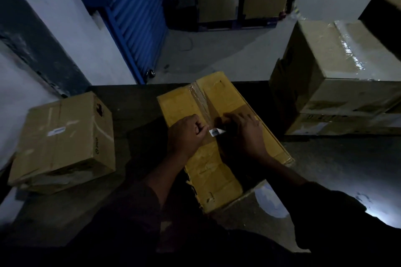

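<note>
the left hand point(187, 134) is curled, pinching a small white slip point(217, 132) that pokes out at its 3 o'clock, over the middle of the yellow box point(180, 104). the right hand point(245, 134) rests on the box top, fingers stretched out, gripping nothing — the slip just beside it at its 9 o'clock.

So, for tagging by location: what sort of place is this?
Likely a warehouse: stacked brown cardboard boxes on dark racking, a blue ribbed metal shutter, a large taped brown cardboard carton.
</note>
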### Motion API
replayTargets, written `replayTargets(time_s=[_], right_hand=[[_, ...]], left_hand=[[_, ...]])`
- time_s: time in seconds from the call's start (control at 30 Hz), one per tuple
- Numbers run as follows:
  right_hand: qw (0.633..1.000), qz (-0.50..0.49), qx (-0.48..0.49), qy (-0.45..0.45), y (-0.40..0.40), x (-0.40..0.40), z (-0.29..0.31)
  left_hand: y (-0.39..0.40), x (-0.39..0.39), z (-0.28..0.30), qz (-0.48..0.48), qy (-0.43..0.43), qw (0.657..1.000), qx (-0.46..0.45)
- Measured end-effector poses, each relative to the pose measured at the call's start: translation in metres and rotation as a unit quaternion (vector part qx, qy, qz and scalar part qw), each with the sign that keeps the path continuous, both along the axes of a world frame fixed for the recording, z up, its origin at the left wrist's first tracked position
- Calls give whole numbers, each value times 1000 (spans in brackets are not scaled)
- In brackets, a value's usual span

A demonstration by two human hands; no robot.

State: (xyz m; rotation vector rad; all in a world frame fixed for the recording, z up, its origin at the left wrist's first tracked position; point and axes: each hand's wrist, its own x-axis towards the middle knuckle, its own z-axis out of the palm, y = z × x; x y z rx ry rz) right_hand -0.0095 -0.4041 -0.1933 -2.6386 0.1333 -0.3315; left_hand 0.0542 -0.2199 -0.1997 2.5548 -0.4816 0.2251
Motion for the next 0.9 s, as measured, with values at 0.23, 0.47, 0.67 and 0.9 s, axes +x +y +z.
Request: replayTargets(time_s=[0.23,0.47,0.67,0.9], right_hand=[[999,32,12,-12,9,0,7],[997,67,39,-16,0,-3,-4],[997,18,67,-25,-2,-6,-3],[996,21,79,-29,-2,-7,2]], left_hand=[[0,0,0,-2,0,1000,0],[0,-1,0,-3,-2,1000,1],[-1,-2,2,-1,1,1000,1],[0,0,0,1,-3,1000,8]])
